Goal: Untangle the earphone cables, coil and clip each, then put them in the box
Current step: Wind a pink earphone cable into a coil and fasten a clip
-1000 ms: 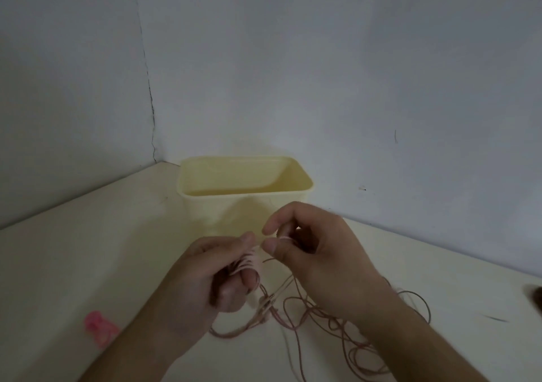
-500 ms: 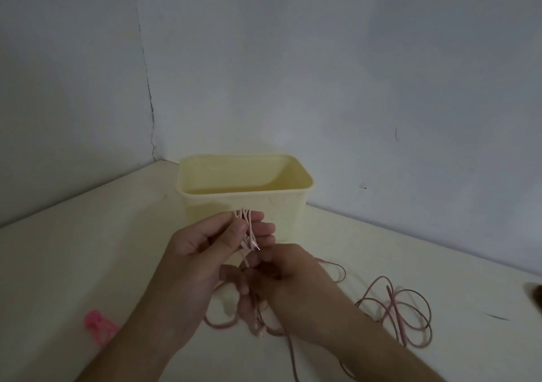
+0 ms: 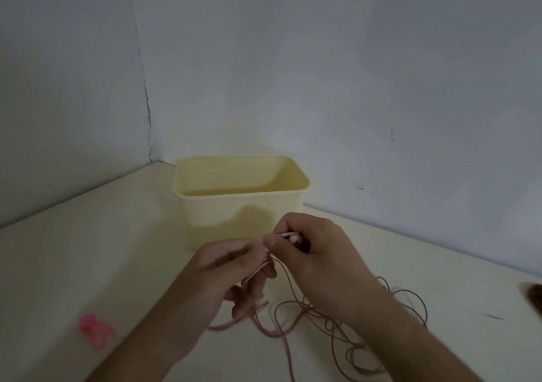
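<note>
Left hand [image 3: 223,276] grip wound with pink cable [image 3: 293,308], right hand [image 3: 316,252] pinching its end, earbud half hidden

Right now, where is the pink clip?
In the head view the pink clip lies on the table at lower left, apart from the left hand and nearer the camera than the yellow box.

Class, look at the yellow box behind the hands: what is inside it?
The yellow box is open-topped; its far inner wall shows bare, with no cable visible. Its floor is hidden by the near wall, so its contents cannot be confirmed.
</note>
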